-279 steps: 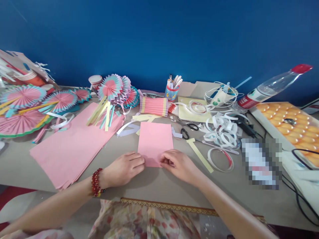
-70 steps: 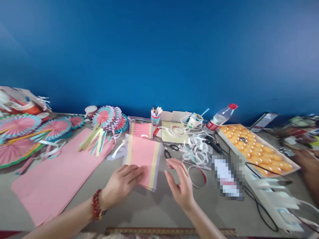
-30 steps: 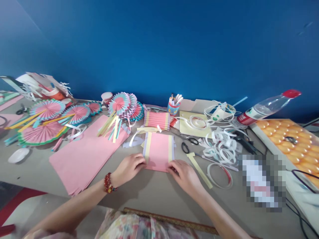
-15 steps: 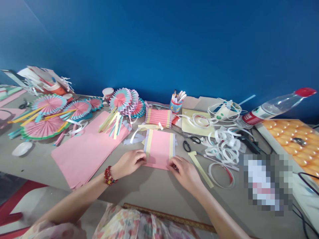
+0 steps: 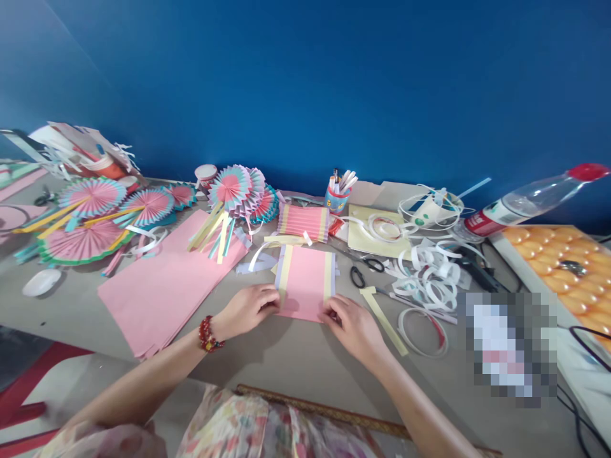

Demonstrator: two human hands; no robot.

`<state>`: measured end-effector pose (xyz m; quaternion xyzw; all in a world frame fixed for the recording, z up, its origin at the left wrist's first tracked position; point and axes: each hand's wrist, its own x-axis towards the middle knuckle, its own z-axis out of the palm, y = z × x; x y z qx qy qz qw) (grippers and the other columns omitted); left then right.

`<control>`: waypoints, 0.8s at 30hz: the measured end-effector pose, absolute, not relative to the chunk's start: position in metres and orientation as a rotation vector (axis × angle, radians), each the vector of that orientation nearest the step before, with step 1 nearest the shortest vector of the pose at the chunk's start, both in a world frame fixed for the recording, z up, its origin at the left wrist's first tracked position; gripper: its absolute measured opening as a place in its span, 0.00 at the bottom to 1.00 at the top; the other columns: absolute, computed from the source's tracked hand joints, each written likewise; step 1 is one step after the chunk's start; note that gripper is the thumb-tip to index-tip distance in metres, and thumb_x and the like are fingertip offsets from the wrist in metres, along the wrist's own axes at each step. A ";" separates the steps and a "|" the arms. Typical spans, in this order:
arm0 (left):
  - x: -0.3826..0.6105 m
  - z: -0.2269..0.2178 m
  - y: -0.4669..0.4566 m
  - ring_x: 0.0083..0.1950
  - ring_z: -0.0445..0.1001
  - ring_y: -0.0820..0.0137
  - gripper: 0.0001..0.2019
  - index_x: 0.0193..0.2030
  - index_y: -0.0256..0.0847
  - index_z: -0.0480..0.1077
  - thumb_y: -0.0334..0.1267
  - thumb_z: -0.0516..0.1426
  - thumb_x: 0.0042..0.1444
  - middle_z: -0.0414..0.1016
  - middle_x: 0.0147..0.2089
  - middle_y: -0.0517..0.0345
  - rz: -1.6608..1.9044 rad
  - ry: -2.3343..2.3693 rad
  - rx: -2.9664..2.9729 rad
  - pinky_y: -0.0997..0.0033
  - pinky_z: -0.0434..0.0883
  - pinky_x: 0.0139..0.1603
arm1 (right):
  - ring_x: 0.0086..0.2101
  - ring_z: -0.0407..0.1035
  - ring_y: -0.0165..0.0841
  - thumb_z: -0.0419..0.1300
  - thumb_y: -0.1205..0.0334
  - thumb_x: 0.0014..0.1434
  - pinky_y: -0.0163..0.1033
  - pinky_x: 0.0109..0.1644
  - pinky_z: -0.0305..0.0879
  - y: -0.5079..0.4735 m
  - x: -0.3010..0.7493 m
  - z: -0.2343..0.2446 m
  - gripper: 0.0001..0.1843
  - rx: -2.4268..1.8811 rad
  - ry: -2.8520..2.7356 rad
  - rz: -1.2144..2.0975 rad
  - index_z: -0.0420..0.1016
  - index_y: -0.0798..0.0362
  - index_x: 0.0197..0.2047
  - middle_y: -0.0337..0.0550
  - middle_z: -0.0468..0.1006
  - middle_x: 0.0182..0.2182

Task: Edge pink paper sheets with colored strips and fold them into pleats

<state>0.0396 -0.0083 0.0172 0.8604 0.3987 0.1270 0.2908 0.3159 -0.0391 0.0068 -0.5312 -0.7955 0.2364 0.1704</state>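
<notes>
Pink paper faces you with yellow and lilac stripes (image 5: 328, 273) down both sides. This pink sheet (image 5: 305, 283) lies on the table between your hands, squared to you, where about two seconds ago it sat askew. Your right hand (image 5: 352, 323), then lifted off it, now pinches the near right corner; your left hand (image 5: 248, 312) is curled closed on the near left corner. That suggests the near edge is under control from both ends. The finished pleated piece (image 5: 303, 222) rests just beyond the sheet.
</notes>
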 end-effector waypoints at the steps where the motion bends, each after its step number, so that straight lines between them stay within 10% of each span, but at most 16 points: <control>1: 0.040 0.017 -0.008 0.37 0.70 0.70 0.09 0.35 0.41 0.68 0.37 0.52 0.67 0.70 0.36 0.60 0.338 1.062 2.299 0.73 0.62 0.39 | 0.34 0.68 0.34 0.60 0.65 0.61 0.36 0.36 0.57 -0.039 0.316 0.007 0.05 -1.505 -2.259 0.671 0.68 0.50 0.34 0.39 0.74 0.32; 24: 0.038 0.013 -0.012 0.37 0.69 0.68 0.11 0.34 0.40 0.66 0.36 0.48 0.68 0.68 0.34 0.57 0.351 1.016 2.381 0.70 0.62 0.41 | 0.34 0.69 0.33 0.57 0.67 0.60 0.34 0.36 0.59 -0.036 0.319 0.017 0.05 -1.445 -2.196 0.840 0.70 0.50 0.32 0.38 0.75 0.32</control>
